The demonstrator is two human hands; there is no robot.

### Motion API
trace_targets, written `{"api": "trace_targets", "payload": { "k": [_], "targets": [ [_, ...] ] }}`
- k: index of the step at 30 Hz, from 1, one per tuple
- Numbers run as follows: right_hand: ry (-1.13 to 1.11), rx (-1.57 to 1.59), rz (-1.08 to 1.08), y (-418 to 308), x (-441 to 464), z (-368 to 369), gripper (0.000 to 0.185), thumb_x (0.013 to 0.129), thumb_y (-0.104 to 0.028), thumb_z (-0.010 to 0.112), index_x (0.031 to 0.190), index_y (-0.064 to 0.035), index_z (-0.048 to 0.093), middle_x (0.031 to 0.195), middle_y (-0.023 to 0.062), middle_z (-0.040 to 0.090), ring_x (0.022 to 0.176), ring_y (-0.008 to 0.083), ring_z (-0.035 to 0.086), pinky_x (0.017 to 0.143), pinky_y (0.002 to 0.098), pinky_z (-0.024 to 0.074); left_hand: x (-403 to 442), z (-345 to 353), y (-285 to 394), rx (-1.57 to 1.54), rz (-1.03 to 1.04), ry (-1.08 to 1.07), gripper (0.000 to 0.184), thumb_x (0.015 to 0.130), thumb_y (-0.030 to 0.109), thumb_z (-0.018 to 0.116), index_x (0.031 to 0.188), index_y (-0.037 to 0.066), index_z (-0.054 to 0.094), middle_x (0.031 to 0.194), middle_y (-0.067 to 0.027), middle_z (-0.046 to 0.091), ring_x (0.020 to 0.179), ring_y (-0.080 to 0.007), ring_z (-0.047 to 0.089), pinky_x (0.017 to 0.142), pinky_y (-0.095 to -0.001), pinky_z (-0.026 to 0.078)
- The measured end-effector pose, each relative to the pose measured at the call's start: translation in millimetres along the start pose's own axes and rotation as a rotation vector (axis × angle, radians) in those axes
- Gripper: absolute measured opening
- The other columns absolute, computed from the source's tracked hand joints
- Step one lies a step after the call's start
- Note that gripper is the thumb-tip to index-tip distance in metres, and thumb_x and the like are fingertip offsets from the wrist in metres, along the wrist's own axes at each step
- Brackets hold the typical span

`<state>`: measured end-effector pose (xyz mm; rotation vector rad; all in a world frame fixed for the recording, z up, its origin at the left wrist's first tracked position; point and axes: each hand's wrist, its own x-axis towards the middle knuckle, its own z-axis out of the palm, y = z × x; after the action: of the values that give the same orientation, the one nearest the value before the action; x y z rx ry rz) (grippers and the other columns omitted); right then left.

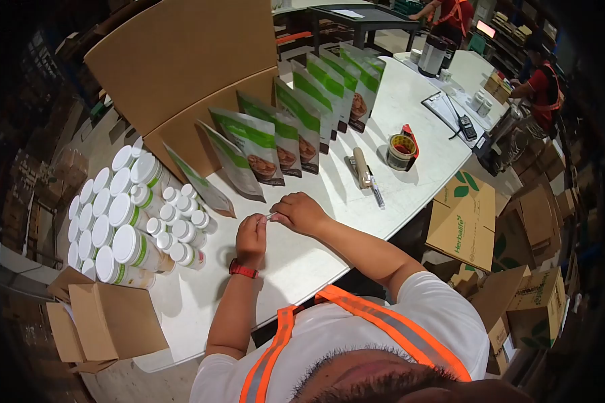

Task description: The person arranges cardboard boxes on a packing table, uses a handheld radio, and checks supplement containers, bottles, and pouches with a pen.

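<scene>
My left hand (pixel 251 235), with a red watch (pixel 243 269) on its wrist, is closed near the table's middle. My right hand (pixel 302 213) meets it from the right with fingers closed too. Between their fingertips is a small thin whitish object (pixel 271 215), too small to name. Just beyond my hands, green-and-white pouches (pixel 247 141) stand in a slanting row, the closest one (pixel 200 181) leaning. To the left are several white-lidded tubs (pixel 125 244) and smaller white-capped bottles (pixel 181 230) in a close group.
A large open cardboard box (pixel 181 60) stands behind the pouches. Right of my hands lie a brown roll (pixel 361 168), a pen (pixel 378 195) and a tape dispenser (pixel 402 151). An open carton (pixel 114 322) is at the left front. Two people work farther off near a clipboard (pixel 450 114) and radio (pixel 466 126).
</scene>
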<state>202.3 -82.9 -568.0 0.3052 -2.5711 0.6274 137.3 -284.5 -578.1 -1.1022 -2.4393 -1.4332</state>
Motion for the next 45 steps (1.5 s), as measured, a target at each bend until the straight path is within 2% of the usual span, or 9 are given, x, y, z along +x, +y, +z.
{"api": "trace_targets", "payload": {
  "k": [5, 8, 15, 21, 23, 27, 29, 36, 45],
  "targets": [
    [0.020, 0.036, 0.005, 1, -1, -6, 0.029, 0.095, -0.041, 0.068, 0.097, -0.0124, 0.073, 0.086, 0.0065, 0.067, 0.091, 0.0290, 0.066, 0.085, 0.0433, 0.0504, -2, -1, -10, -0.082, -0.061, -0.033, 0.028, 0.107, 0.019, 0.054, 0.096, -0.003, 0.065, 0.083, -0.0135, 0.065, 0.075, -0.0245, 0.060, 0.071, -0.0378, 0.049],
    [0.019, 0.068, -0.002, 6, 1, -5, 0.030, 0.094, -0.042, 0.069, 0.096, -0.0124, 0.073, 0.085, 0.0071, 0.067, 0.091, 0.0296, 0.066, 0.084, 0.0437, 0.0508, -2, -1, -6, -0.128, -0.075, -0.023, 0.026, 0.105, 0.019, 0.058, 0.091, -0.001, 0.067, 0.083, -0.0181, 0.067, 0.076, -0.0360, 0.062, 0.072, -0.0445, 0.049],
    [0.015, 0.108, -0.046, 9, 0, -7, 0.031, 0.090, -0.043, 0.072, 0.094, -0.0123, 0.074, 0.084, 0.0086, 0.067, 0.086, 0.0332, 0.066, 0.080, 0.0471, 0.0522, -3, 0, 5, 0.040, 0.069, 0.019, 0.016, 0.099, 0.016, 0.067, 0.094, 0.001, 0.068, 0.091, -0.0159, 0.070, 0.087, -0.0368, 0.066, 0.079, -0.0451, 0.052],
    [0.127, 0.094, -0.070, 12, 7, -14, 0.022, 0.089, -0.028, 0.075, 0.100, -0.0093, 0.075, 0.093, 0.0123, 0.070, 0.094, 0.0355, 0.065, 0.084, 0.0477, 0.0514, -4, -6, 6, 0.096, 0.023, 0.090, 0.017, 0.098, 0.021, 0.068, 0.099, 0.004, 0.070, 0.096, -0.0156, 0.072, 0.092, -0.0383, 0.067, 0.080, -0.0468, 0.053],
    [0.210, 0.021, 0.105, 29, 3, -4, 0.022, 0.093, -0.023, 0.072, 0.106, -0.0056, 0.074, 0.098, 0.0148, 0.071, 0.098, 0.0335, 0.066, 0.086, 0.0440, 0.0522, -5, -9, 7, 0.041, -0.049, 0.184, 0.018, 0.098, 0.022, 0.068, 0.100, 0.004, 0.069, 0.096, -0.0159, 0.072, 0.091, -0.0381, 0.067, 0.079, -0.0470, 0.053],
    [0.183, 0.880, 0.516, 59, -7, 3, 0.027, 0.107, -0.026, 0.062, 0.117, -0.0014, 0.071, 0.098, 0.0010, 0.069, 0.092, 0.0126, 0.064, 0.084, 0.0273, 0.0506, -7, -21, 9, -0.009, -0.063, 0.195, 0.019, 0.099, 0.022, 0.067, 0.100, 0.003, 0.069, 0.095, -0.0167, 0.071, 0.089, -0.0382, 0.068, 0.077, -0.0465, 0.053],
    [0.149, 0.906, 0.486, 61, -7, -1, 0.027, 0.109, -0.025, 0.061, 0.119, -0.0026, 0.071, 0.099, -0.0023, 0.068, 0.090, 0.0076, 0.061, 0.083, 0.0236, 0.0496, -7, -21, 11, -0.025, -0.087, 0.147, 0.019, 0.100, 0.023, 0.065, 0.100, 0.004, 0.069, 0.095, -0.0159, 0.072, 0.088, -0.0378, 0.068, 0.076, -0.0465, 0.053],
    [0.041, 0.963, 0.481, 68, -13, -4, 0.014, 0.102, -0.015, 0.070, 0.106, -0.0012, 0.070, 0.094, 0.0005, 0.069, 0.088, 0.0089, 0.061, 0.082, 0.0240, 0.0486, -7, -22, 14, -0.031, -0.079, 0.031, 0.021, 0.103, 0.025, 0.063, 0.103, 0.005, 0.068, 0.092, -0.0143, 0.069, 0.084, -0.0353, 0.066, 0.073, -0.0434, 0.050],
    [-0.005, 0.969, 0.509, 83, -15, -8, 0.019, 0.101, -0.022, 0.071, 0.095, -0.0043, 0.067, 0.085, -0.0020, 0.065, 0.079, 0.0077, 0.056, 0.077, 0.0243, 0.0468, -8, -22, 20, 0.054, 0.011, 0.045, 0.021, 0.101, 0.027, 0.065, 0.101, 0.007, 0.069, 0.095, -0.0122, 0.071, 0.089, -0.0348, 0.068, 0.078, -0.0446, 0.053]
  ]
}}
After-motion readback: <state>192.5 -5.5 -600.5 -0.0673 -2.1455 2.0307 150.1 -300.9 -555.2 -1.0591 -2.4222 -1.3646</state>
